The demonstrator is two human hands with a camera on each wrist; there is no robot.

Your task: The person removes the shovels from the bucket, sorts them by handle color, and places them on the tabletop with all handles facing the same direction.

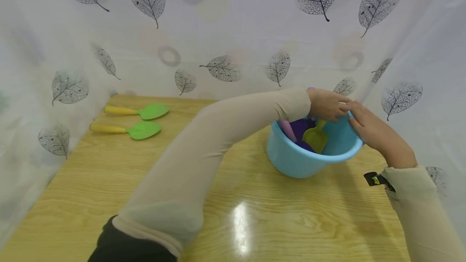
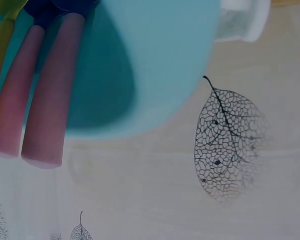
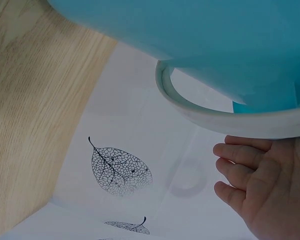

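In the head view my left hand reaches over a light blue bucket, gripping the handle of a yellow-green trowel whose blade points down inside. Most of that grip is hidden behind the hand; a fingertip shows against the yellow handle in the left wrist view. Purple trowels with pink handles lean in the bucket. My right hand rests at the bucket's right rim, its fingertips meeting my left fingers. The right wrist view shows its fingers extended below the white bucket handle.
Two green trowels with yellow handles lie at the far left of the wooden table. A white leaf-patterned curtain rises behind the table and along both sides.
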